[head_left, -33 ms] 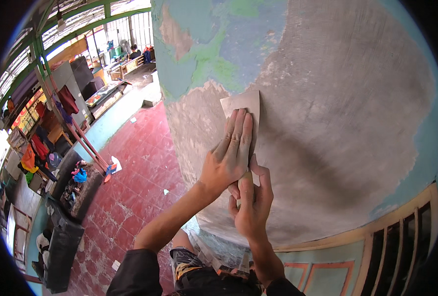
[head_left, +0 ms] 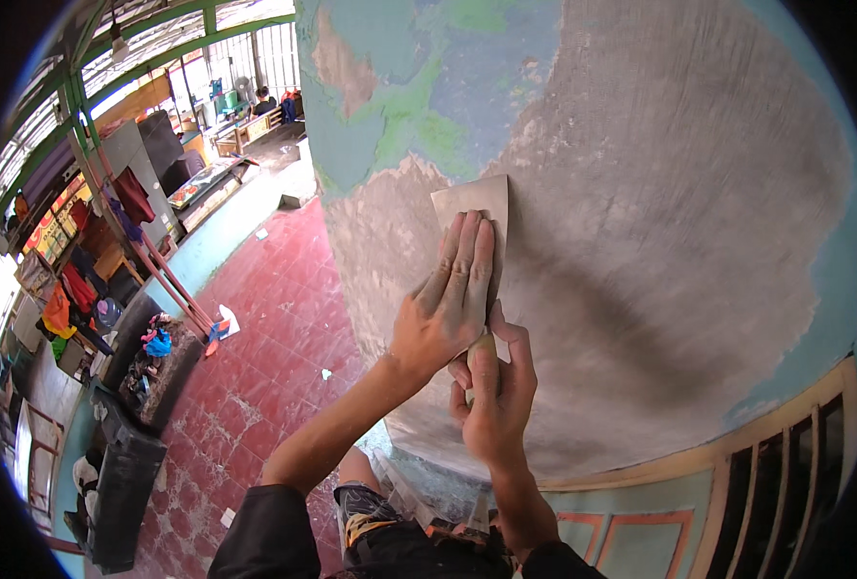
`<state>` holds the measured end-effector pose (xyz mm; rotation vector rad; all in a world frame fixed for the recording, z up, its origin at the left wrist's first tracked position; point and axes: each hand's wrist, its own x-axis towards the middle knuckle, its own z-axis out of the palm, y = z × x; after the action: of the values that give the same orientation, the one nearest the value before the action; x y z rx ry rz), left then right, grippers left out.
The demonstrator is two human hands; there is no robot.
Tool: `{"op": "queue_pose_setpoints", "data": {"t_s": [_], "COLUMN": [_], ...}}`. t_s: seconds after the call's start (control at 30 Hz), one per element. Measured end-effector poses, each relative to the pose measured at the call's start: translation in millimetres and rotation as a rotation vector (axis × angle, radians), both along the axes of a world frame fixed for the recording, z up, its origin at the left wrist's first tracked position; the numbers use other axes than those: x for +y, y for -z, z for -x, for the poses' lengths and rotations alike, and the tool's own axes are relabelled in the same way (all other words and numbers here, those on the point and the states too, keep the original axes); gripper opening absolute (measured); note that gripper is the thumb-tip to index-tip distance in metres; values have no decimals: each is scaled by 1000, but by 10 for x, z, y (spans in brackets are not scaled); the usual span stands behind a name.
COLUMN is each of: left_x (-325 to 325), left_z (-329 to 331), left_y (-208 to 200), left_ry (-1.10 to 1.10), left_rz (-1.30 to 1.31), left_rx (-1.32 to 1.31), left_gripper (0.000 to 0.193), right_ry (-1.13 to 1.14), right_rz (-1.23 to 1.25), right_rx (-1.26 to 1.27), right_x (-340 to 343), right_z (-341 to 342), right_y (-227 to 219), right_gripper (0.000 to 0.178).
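Since the picture just before, we find almost nothing moved: hands and blade sit at the same spot, so the work seems to be pausing there or moving very slowly. At far left we see an orange cloth (head_left: 55, 311) hanging in soft folds, then the red tile floor (head_left: 264, 318), scuffed and streaked with pale dust. Our left hand (head_left: 448, 311), dusty and flat with fingers together, presses on the broad metal scraper (head_left: 487, 196), a thin pale sheet lying against the wall (head_left: 641, 183) below the chipped green paint (head_left: 421, 130). Our right hand (head_left: 498, 407) curls around its lower end, though the handle is mostly hidden. Rightward, grey plaster, brushed and mottled, ends raggedly at light-blue paint (head_left: 827, 280), above a barred wooden frame (head_left: 708, 457).
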<state>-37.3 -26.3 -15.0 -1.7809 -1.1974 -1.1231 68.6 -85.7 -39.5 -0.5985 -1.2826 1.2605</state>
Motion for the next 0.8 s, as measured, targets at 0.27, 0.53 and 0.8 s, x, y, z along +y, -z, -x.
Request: {"op": "queue_pose_setpoints", "data": {"t_s": [0.27, 0.53, 0.8], "left_x": [48, 62, 189], "left_z": [-15, -5, 151], "left_y": [3, 93, -174], "left_ry": [-18, -25, -76], "left_rz": [5, 23, -36], "left_rx": [21, 44, 82], "left_gripper": [58, 61, 67], "right_ry": [50, 52, -11], "right_rz": [-39, -72, -96], "right_rx": [-31, -16, 88], "right_x": [10, 106, 316], "right_z": [-23, 2, 189], "right_y": [91, 166, -49], "right_gripper": [30, 34, 31]}}
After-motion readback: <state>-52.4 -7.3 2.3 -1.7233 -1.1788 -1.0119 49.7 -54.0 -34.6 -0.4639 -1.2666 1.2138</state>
